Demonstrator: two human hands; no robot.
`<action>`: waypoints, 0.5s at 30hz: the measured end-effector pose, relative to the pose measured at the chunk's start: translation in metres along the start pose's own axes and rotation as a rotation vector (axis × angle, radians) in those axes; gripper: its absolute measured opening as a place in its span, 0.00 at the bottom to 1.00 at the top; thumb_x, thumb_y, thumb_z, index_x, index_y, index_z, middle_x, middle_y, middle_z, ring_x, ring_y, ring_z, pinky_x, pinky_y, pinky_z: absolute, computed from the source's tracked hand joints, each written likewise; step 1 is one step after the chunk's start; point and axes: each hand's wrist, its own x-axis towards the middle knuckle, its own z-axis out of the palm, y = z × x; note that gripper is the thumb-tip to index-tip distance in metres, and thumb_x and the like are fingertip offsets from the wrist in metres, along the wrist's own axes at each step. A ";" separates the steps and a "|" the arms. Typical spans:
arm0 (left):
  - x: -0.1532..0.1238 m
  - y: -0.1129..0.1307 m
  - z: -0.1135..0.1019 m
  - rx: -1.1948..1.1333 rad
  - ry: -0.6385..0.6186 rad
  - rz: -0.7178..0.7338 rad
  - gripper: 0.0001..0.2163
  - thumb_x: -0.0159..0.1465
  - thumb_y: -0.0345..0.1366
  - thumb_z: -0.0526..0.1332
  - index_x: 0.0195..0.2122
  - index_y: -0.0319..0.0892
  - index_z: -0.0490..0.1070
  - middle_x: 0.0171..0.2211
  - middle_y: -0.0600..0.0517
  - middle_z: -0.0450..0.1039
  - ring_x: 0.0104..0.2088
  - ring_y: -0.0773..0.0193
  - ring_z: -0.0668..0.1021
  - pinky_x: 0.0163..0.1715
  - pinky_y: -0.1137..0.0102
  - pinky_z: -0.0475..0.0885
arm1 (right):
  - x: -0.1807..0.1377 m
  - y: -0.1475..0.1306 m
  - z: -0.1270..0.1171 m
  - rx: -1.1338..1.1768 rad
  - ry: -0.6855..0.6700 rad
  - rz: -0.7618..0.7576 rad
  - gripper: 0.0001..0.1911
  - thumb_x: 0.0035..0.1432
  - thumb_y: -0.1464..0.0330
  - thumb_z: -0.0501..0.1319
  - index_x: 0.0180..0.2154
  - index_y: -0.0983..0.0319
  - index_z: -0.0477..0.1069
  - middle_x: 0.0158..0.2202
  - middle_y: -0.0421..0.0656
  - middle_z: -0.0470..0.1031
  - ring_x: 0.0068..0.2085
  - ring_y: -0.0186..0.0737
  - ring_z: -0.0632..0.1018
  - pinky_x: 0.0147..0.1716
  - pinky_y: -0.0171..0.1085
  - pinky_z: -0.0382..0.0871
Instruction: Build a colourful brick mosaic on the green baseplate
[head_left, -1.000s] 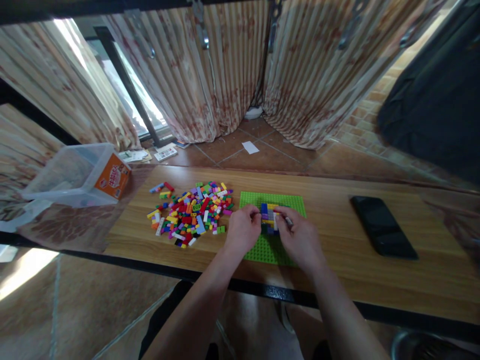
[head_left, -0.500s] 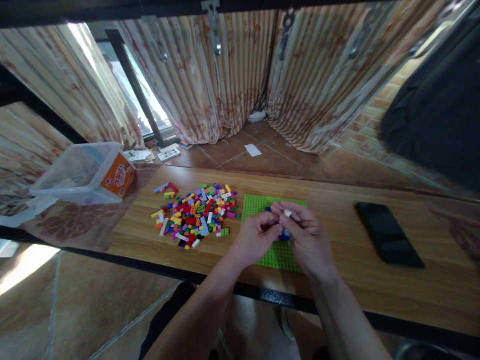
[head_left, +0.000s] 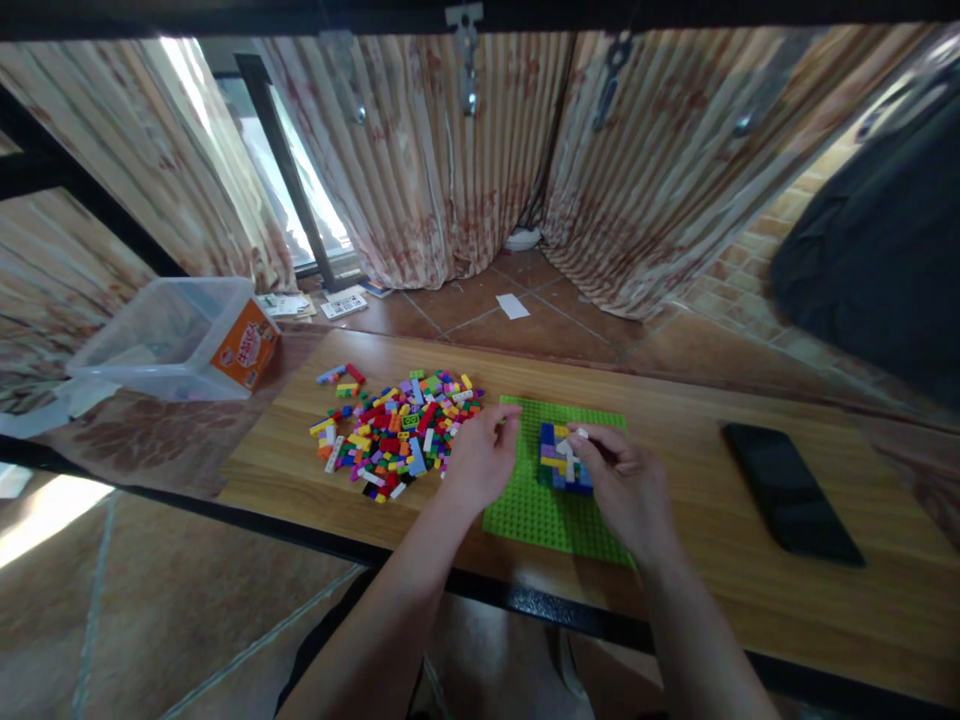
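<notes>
On the green baseplate (head_left: 525,515) sits a small block build (head_left: 553,466) of blue, yellow and other bricks. My right hand (head_left: 626,485) is over its right side, thumb and fingers pinched on a white brick (head_left: 577,440). The fingers hide part of the build, and I cannot tell whether the white brick touches it. My left hand (head_left: 484,455) hovers at the baseplate's left edge, thumb and fingers apart with nothing in them. Just left of it spreads a pile of loose coloured bricks (head_left: 390,430).
A black phone (head_left: 791,490) lies on the wooden table (head_left: 686,540) at the right. At the far left stands a clear plastic box (head_left: 165,330) with an orange label. Striped curtains (head_left: 450,160) hang behind the table, and a white paper (head_left: 513,306) lies on the floor.
My hands, together around the white brick before, are now apart. The left has moved left and opened; the right keeps the white brick over the build, which now shows between them.
</notes>
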 end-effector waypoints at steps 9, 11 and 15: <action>0.002 0.003 0.007 -0.147 -0.054 0.057 0.12 0.67 0.33 0.54 0.46 0.40 0.75 0.48 0.46 0.78 0.49 0.60 0.78 0.53 0.63 0.72 | 0.002 0.007 0.011 -0.152 -0.063 -0.168 0.15 0.61 0.58 0.58 0.40 0.59 0.78 0.39 0.46 0.80 0.41 0.45 0.78 0.43 0.44 0.68; 0.002 0.003 0.009 -0.157 -0.055 0.054 0.12 0.67 0.33 0.54 0.46 0.40 0.75 0.48 0.46 0.78 0.50 0.59 0.78 0.53 0.63 0.72 | 0.002 0.009 0.011 -0.175 -0.071 -0.186 0.14 0.61 0.58 0.58 0.40 0.59 0.78 0.38 0.46 0.80 0.41 0.45 0.77 0.43 0.44 0.68; 0.003 0.003 0.009 -0.181 -0.061 0.060 0.13 0.67 0.35 0.54 0.47 0.40 0.75 0.48 0.46 0.78 0.49 0.59 0.78 0.53 0.63 0.72 | 0.002 0.010 0.012 -0.198 -0.086 -0.223 0.14 0.62 0.59 0.58 0.40 0.59 0.77 0.39 0.45 0.79 0.41 0.45 0.77 0.42 0.44 0.67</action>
